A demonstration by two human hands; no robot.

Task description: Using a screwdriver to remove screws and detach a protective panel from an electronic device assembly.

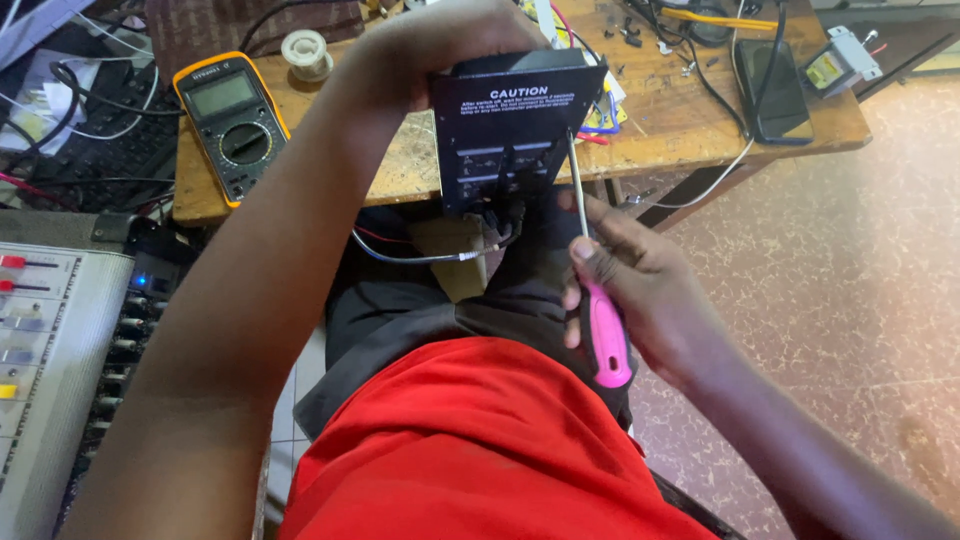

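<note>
A black panel with white print and rows of sockets is held upright at the near edge of the wooden table, just above the person's lap. The left hand wraps over its top edge, its grip pressed around the panel from behind. The right hand, below and to the right of that grip, is closed around the pink handle of a screwdriver; the thin metal shaft runs up from the fist to the panel's right edge, where its tip touches or nearly touches the face. Whether a screw sits under the tip cannot be told, so the work looks mid-way at most: the tool is applied, nothing lies visibly loosened beside it.

Wires hang from the panel's underside toward the lap. Left of the holding grip, a yellow multimeter lies on the table, with a solder spool beyond it. Far right lies a dark phone. A grey mixing console stands at the left.
</note>
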